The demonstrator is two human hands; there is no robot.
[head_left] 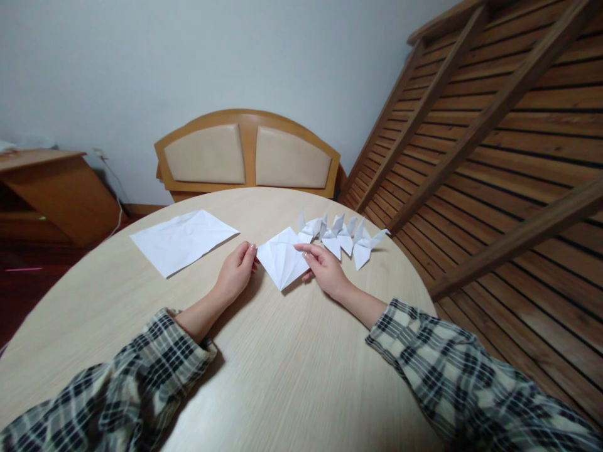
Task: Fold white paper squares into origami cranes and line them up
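Observation:
Between my hands is a creased white folded paper (282,257), turned as a diamond with one corner toward me. My left hand (238,269) pinches its left corner between thumb and fingers. At the right corner, my right hand (324,269) grips the paper with the thumb and index finger on top and other fingers underneath. Just beyond my right hand stand several white origami cranes (362,243), grouped close together. To the left of my left hand lies a stack of white paper sheets (186,242), flat on the table.
The round light-wood table (292,376) carries all the paper. Behind it stands a wooden headboard (249,154) with beige panels. A slatted wooden frame (494,144) leans at the right, near the table's edge. A brown cabinet (61,194) is at the left.

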